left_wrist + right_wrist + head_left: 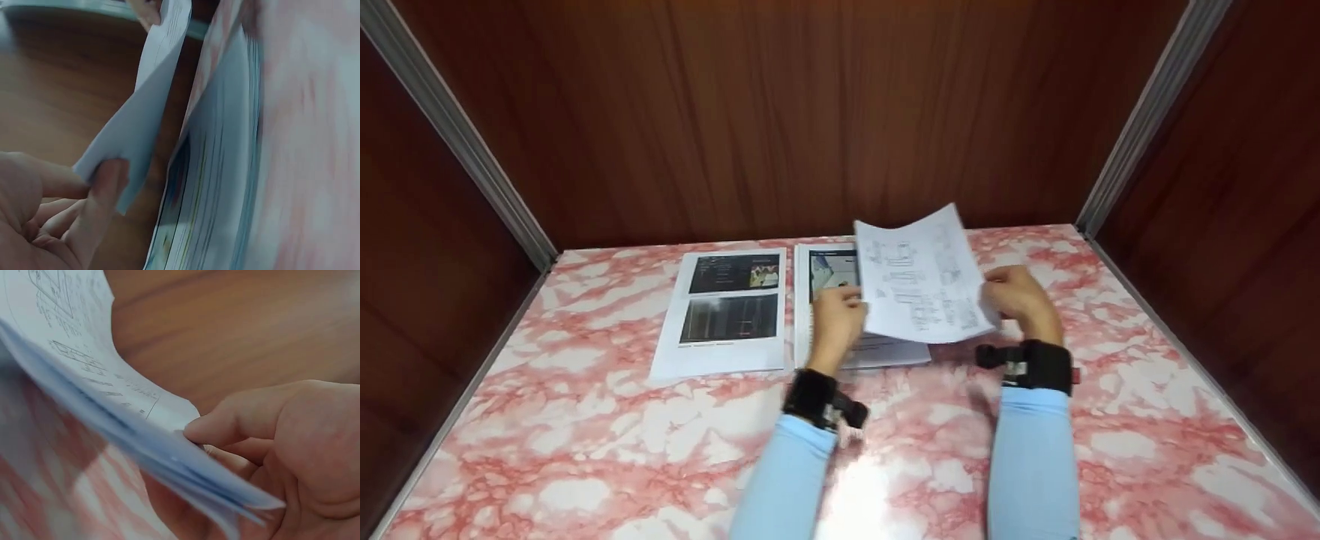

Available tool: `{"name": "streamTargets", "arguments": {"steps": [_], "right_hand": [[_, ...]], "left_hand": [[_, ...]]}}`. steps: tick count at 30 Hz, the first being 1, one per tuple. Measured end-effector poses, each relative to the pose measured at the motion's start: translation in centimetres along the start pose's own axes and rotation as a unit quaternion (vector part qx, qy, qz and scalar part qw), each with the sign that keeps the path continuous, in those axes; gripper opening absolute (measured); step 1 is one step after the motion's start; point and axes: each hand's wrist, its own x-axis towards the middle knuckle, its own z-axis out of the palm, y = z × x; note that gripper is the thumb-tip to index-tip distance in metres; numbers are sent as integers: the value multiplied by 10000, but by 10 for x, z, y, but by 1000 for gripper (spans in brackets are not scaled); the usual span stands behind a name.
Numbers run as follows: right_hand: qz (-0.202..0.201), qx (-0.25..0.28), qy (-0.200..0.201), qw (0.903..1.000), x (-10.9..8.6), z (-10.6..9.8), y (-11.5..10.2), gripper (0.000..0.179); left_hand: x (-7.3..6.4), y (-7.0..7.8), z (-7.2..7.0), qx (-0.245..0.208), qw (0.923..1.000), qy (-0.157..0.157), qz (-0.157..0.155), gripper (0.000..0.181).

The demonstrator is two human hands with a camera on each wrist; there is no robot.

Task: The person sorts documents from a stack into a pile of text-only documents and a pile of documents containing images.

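Note:
Several printed sheets of paper (921,274) are held up, bowed, above a stack of papers (896,355). Line drawings and small text cover the top sheet. My left hand (837,321) pinches their left edge between thumb and fingers, as the left wrist view shows. At the opposite edge, my right hand (1023,297) grips the sheets with its thumb on top and fingers beneath. The layered edges (185,467) fan slightly apart in the right wrist view. The stack below has a colour picture on its top page, partly covered by the raised sheets.
To the left lies another paper stack (735,358) with two dark pictures on its top page. Everything rests on a red-and-white marbled table (660,465). Brown wood-grain panels (750,120) with grey metal corner posts (1147,112) enclose the back and sides.

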Motion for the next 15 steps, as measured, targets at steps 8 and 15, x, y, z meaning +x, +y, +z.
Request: {"name": "streamTargets", "arguments": {"steps": [8, 15], "right_hand": [[600, -227, 813, 9946, -15, -32, 22, 43], [809, 47, 1206, 9894, -16, -37, 36, 43]], "left_hand": [[-17, 13, 61, -304, 9984, 196, 427, 29], [-30, 15, 82, -391, 9968, -623, 314, 41]]}}
